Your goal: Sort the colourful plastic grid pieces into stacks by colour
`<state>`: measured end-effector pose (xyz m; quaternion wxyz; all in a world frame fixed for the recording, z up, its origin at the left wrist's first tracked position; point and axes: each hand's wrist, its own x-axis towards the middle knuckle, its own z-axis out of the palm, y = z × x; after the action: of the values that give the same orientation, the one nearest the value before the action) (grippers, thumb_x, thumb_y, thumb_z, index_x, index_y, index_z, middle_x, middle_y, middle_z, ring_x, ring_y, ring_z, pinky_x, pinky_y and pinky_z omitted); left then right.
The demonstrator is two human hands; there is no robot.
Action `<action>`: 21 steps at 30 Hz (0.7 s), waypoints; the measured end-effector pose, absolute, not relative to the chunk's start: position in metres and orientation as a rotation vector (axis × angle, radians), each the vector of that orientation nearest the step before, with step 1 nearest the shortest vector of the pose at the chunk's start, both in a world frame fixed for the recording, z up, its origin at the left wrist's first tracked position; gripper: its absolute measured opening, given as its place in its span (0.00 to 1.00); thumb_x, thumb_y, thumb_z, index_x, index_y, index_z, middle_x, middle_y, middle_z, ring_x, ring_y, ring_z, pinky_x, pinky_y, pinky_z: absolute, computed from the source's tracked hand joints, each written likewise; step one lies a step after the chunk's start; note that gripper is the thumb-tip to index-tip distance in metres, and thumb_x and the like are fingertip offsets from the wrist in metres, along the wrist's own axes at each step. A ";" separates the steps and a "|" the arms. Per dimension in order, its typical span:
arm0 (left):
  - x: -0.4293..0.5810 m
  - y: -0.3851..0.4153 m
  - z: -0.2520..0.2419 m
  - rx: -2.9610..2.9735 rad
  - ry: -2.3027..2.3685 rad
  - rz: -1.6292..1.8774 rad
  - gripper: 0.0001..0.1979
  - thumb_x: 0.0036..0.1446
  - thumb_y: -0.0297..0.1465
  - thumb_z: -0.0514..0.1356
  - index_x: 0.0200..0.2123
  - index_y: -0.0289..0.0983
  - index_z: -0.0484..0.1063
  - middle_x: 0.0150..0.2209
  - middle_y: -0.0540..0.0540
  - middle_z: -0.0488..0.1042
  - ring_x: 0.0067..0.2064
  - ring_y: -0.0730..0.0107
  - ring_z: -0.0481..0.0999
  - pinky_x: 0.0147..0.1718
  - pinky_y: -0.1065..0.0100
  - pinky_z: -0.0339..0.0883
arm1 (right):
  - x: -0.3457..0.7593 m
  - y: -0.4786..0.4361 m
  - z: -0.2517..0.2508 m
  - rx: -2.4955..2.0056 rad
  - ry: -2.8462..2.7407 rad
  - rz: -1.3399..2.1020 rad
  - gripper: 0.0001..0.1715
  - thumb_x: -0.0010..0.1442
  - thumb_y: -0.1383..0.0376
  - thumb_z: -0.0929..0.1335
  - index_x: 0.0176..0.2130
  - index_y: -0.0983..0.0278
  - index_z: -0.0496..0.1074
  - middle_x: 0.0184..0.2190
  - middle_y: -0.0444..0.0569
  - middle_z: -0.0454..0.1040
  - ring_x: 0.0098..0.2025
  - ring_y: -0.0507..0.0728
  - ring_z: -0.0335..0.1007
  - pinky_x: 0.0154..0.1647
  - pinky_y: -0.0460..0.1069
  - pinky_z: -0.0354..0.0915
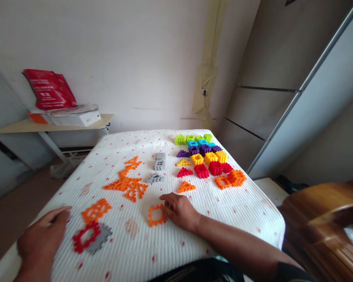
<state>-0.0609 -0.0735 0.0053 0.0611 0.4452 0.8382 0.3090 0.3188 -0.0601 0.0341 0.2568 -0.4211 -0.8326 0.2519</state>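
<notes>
Orange notched square frame (150, 217), likely plastic, lies on white dotted cloth (164, 250), its right edge at the curled fingers of the right hand (179, 210); whether they pinch it cannot be told. The left hand (42, 233), loosely curved, shows nothing held. The frame looks light, stiff, best gripped by a side bar.

On the cloth (176, 250), tile stacks (211, 158) stand behind the right hand (181, 211), scattered tiles (124, 183) to their left.

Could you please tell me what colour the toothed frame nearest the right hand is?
The toothed frame is orange, as the head view shows.
</notes>
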 end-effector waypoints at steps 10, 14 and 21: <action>-0.048 -0.073 0.014 1.187 2.598 1.004 0.15 0.48 0.35 0.53 0.36 0.36 0.75 0.38 0.45 0.77 0.43 0.58 0.74 0.45 0.62 0.65 | 0.297 -0.081 0.038 -1.362 -2.515 0.162 0.25 0.51 0.47 0.67 0.37 0.65 0.66 0.33 0.52 0.71 0.35 0.59 0.68 0.33 0.50 0.64; -0.045 -0.076 0.016 1.237 2.553 1.088 0.13 0.52 0.34 0.53 0.36 0.37 0.75 0.36 0.46 0.77 0.42 0.58 0.74 0.43 0.63 0.66 | 0.286 -0.087 0.034 -1.420 -2.517 0.036 0.21 0.50 0.50 0.68 0.35 0.65 0.66 0.32 0.52 0.70 0.33 0.59 0.67 0.30 0.50 0.63; -0.037 -0.080 0.020 1.216 2.570 1.083 0.19 0.56 0.38 0.56 0.49 0.35 0.65 0.49 0.44 0.67 0.47 0.59 0.70 0.42 0.56 0.68 | 0.284 -0.089 0.034 -1.405 -2.453 0.085 0.10 0.52 0.63 0.66 0.36 0.65 0.67 0.32 0.52 0.69 0.35 0.58 0.66 0.31 0.49 0.64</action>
<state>-0.0373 -0.0795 0.0204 0.0497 0.3993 0.8437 0.3554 0.2845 -0.0892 0.0337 0.1561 -0.4906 -0.8568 0.0298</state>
